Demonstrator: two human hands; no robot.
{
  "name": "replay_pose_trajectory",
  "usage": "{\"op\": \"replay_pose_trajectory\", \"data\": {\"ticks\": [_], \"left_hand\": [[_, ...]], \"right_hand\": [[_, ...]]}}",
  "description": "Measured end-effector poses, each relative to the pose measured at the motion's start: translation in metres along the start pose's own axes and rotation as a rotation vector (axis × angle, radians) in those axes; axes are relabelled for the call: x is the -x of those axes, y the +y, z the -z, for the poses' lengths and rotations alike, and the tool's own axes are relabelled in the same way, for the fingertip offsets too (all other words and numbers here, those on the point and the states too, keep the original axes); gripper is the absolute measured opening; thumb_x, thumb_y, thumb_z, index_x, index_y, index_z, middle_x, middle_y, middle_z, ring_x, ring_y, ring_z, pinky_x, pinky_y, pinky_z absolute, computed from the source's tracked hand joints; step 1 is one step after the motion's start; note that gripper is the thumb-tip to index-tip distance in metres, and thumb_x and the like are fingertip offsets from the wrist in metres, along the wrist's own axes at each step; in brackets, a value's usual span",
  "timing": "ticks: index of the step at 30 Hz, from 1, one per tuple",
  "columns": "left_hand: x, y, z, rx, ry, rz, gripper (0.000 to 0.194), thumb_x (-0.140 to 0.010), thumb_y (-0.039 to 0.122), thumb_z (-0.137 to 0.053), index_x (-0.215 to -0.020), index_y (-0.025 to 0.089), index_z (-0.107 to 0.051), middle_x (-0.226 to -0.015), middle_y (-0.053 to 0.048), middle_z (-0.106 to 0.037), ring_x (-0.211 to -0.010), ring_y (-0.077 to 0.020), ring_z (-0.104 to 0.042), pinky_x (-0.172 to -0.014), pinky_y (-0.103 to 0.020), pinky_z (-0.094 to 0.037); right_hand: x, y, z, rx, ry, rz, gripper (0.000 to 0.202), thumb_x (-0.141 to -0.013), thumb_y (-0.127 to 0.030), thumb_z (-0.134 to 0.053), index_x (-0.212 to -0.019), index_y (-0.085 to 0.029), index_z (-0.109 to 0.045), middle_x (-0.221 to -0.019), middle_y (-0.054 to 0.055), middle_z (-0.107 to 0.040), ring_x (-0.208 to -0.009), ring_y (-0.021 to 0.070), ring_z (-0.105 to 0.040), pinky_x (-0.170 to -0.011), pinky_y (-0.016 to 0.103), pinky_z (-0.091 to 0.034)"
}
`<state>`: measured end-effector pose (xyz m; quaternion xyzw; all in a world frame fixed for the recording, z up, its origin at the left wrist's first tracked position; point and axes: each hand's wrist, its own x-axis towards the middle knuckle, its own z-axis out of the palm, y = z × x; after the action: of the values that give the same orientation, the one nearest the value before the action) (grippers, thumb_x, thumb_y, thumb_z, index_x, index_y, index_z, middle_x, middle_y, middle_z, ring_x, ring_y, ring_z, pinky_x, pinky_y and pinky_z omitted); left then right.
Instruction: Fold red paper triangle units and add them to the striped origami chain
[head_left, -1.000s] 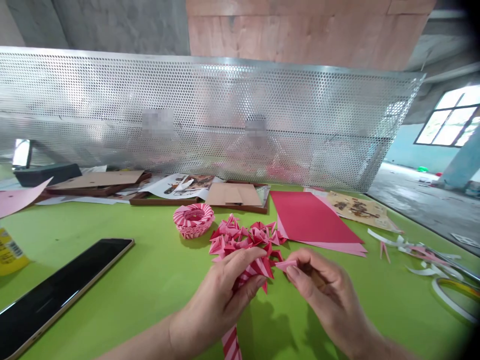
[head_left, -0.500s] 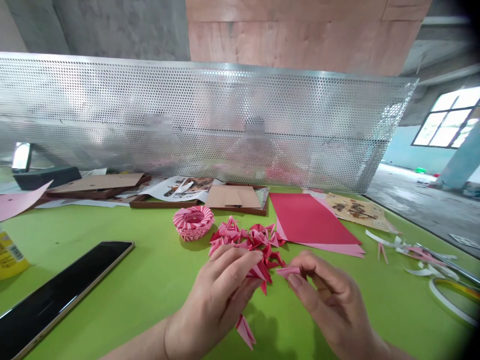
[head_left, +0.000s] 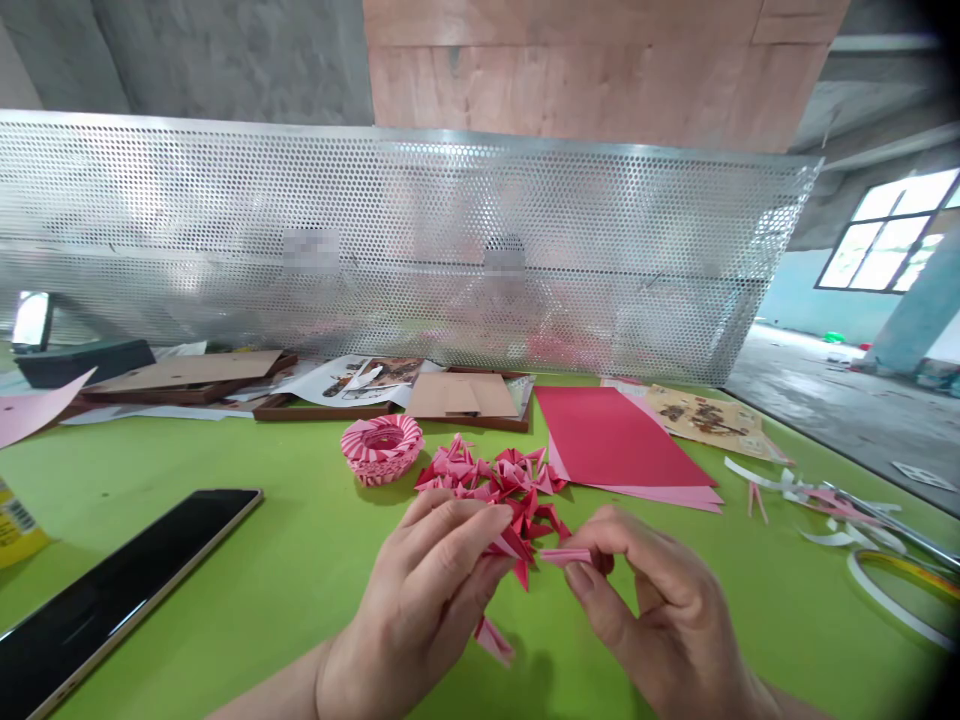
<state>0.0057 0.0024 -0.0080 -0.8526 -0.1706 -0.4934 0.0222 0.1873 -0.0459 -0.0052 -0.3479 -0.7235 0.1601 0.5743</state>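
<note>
My left hand point(head_left: 431, 590) is closed round a folded red and pink paper piece point(head_left: 510, 543), mostly hidden by the fingers. Between thumb and forefinger, my right hand point(head_left: 652, 600) pinches a small folded pink paper piece point(head_left: 565, 555), its free end pointing at the left hand; the two pieces are apart. Another folded pink piece point(head_left: 494, 641) shows beneath my left hand. Just beyond the hands lies a pile of folded red and pink pieces point(head_left: 457, 465). A round woven pink paper basket point(head_left: 382, 462) stands left of the pile.
A black phone point(head_left: 127, 560) lies at the left, near a yellow container point(head_left: 19, 525). Red paper sheets point(head_left: 622, 435) lie behind my right hand. White strips, scissors and a tape roll point(head_left: 900, 600) are at the right. Trays and a perforated metal panel point(head_left: 420, 250) stand behind.
My right hand has moved slightly left and down with its pink piece, which is now nearer the left hand's piece. The whole view has shifted a little.
</note>
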Motion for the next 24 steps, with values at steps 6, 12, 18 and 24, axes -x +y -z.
{"op": "replay_pose_trajectory", "data": {"ticks": [6, 12, 18, 24], "left_hand": [[-0.002, 0.002, -0.001, 0.095, 0.074, 0.034, 0.029, -0.074, -0.001, -0.055, -0.099, 0.014, -0.052, -0.079, -0.005, -0.063, -0.076, -0.0151, -0.059, -0.069, -0.025, -0.05], [0.006, 0.008, -0.009, 0.23, -0.042, 0.18, 0.028, -0.077, 0.0, -0.052, -0.097, 0.019, -0.049, -0.08, -0.001, -0.059, -0.07, -0.0108, -0.055, -0.066, -0.02, -0.046], [0.012, 0.011, -0.002, 0.304, -0.197, 0.311, 0.035, -0.082, 0.01, -0.046, -0.115, 0.021, -0.042, -0.097, -0.003, -0.054, -0.086, -0.0143, -0.051, -0.079, -0.023, -0.043], [0.011, 0.013, 0.001, 0.36, -0.196, 0.354, 0.033, -0.087, 0.011, -0.038, -0.116, 0.024, -0.043, -0.105, 0.0, -0.055, -0.098, -0.0143, -0.048, -0.091, -0.023, -0.033]], "right_hand": [[0.002, 0.003, 0.001, -0.002, -0.003, -0.003, 0.012, -0.08, -0.008, -0.053, -0.08, -0.019, -0.059, -0.065, 0.0, -0.054, -0.058, 0.0137, -0.05, -0.052, 0.024, -0.042], [0.0, 0.002, 0.004, 0.005, -0.009, 0.13, 0.017, -0.077, -0.002, -0.054, -0.085, -0.015, -0.061, -0.067, 0.003, -0.056, -0.059, 0.0144, -0.052, -0.051, 0.025, -0.042], [0.0, 0.005, 0.007, 0.048, -0.038, 0.21, 0.022, -0.074, 0.002, -0.055, -0.089, -0.012, -0.062, -0.072, 0.006, -0.059, -0.063, 0.016, -0.054, -0.054, 0.027, -0.045], [0.002, 0.011, 0.01, 0.092, -0.075, 0.248, 0.023, -0.074, 0.002, -0.055, -0.091, -0.012, -0.061, -0.076, 0.006, -0.058, -0.065, 0.0164, -0.054, -0.055, 0.028, -0.045]]}}
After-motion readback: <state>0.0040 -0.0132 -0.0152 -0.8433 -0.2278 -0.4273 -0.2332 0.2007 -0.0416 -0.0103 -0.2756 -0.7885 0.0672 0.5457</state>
